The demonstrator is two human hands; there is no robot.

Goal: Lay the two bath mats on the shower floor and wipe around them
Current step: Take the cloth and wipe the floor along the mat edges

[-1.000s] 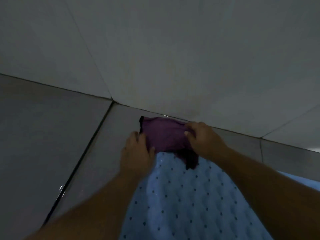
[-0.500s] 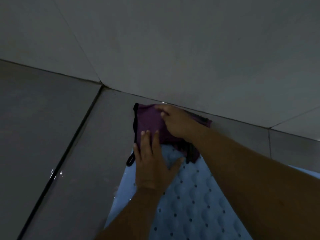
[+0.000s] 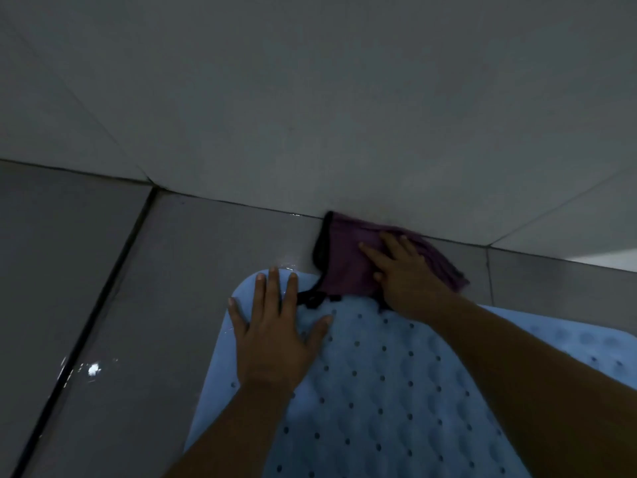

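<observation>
Wall: pale grey tiled wall (image 3: 344,98) fills the far half of the view and meets the floor along a dark seam running from far left to right.
Floor: grey glossy tiled shower floor (image 3: 103,288) lies on the left, crossed by 1 dark grout line running near to far; a bright wet glint sits beside that line at near left.
Mat: pale blue rubber bath mat with rounded corners, raised bumps and small dark holes (image 3: 396,391) lies flat on the floor at near centre and right, its far edge close to the wall. Only 1 mat can be told for certain; the blue surface at far right may belong to it or to another.
Right arm: bare forearm crosses the mat from near right to far centre.
Left arm: bare forearm comes in from near centre.
Cloth: dark purple rag with a black hem (image 3: 348,263) lies in the strip of floor between the mat's far edge and the wall, touching both; its near hem overlaps the mat.
Left hand: left hand (image 3: 275,336) rests palm down on the mat's far left corner, fingers (image 3: 272,288) spread and flat, grasping nothing.
Right hand: right hand (image 3: 406,274) presses flat on the cloth, fingers extended, not clenched.
</observation>
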